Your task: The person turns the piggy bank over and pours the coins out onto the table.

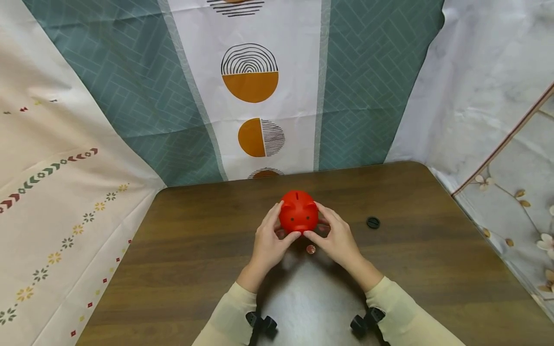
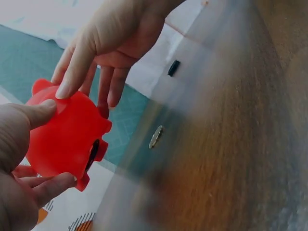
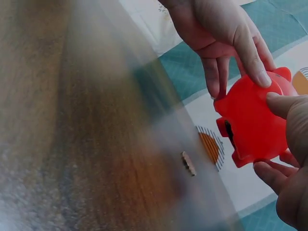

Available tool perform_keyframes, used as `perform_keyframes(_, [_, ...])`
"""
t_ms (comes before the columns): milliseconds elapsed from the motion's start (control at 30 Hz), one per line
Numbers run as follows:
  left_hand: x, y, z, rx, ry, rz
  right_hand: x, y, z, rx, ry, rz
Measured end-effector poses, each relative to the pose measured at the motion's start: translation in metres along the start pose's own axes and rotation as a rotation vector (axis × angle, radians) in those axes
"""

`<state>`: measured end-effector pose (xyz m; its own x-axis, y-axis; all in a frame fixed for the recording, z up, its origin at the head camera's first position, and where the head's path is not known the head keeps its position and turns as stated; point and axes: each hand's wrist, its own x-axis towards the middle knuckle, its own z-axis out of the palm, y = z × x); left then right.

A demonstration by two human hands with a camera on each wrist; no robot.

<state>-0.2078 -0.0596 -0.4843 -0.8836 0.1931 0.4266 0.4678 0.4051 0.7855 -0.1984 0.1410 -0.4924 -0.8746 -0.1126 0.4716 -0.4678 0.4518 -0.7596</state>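
Note:
Both hands hold a red piggy bank [image 1: 298, 214] between them, with its snout toward the person and the dark coin slot on top. My left hand [image 1: 269, 240] grips its left side, thumb near the snout; my right hand [image 1: 338, 239] grips the right side likewise. The wrist views show the piggy bank [image 2: 67, 134] raised off the table, a dark round opening [image 3: 230, 132] in its belly between the stubby feet. On the table just below lies a copper-coloured coin [image 1: 310, 249]. A black round plug [image 1: 373, 222] with a grooved top lies right of the right hand.
The brown wooden table [image 1: 195, 269] ends at a patterned teal and white curtain [image 1: 298, 96] at the back. Pale printed cloths hang on the left [image 1: 65, 216] and right [image 1: 484, 105] sides. A dark camera strap [image 1: 261, 323] sits on each wrist.

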Motion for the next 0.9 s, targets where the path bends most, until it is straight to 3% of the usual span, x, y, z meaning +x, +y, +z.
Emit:
perform_keyframes(133, [-0.0005, -0.0008, -0.0006, 0.013, -0.014, -0.017, -0.001, -0.0007, 0.0004, -0.008, -0.005, 0.019])
perform_keyframes(200, [-0.0003, -0.0002, -0.0006, 0.006, -0.007, 0.005, -0.0011, -0.0015, 0.0006, -0.017, 0.017, -0.006])
perform_keyframes(367, [0.0024, 0.0047, -0.0016, -0.029, 0.078, 0.227, 0.0009, -0.0067, 0.0006, -0.015, 0.162, -0.229])
perform_keyframes(433, [0.0038, 0.0056, -0.0021, -0.031, 0.086, 0.249, 0.0019, -0.0083, 0.001, -0.011, 0.173, -0.242])
perform_keyframes(633, [0.0004, -0.0022, -0.0026, 0.018, -0.053, -0.005, -0.0025, -0.0011, 0.0047, -0.046, 0.033, -0.033])
perform_keyframes(700, [-0.0004, -0.0029, -0.0028, 0.017, -0.074, -0.03, -0.0032, 0.0003, 0.0047, -0.048, 0.029, -0.022])
perform_keyframes(900, [0.0012, -0.0018, -0.0029, 0.016, -0.054, -0.004, -0.0006, -0.0016, 0.0041, -0.051, 0.047, -0.03])
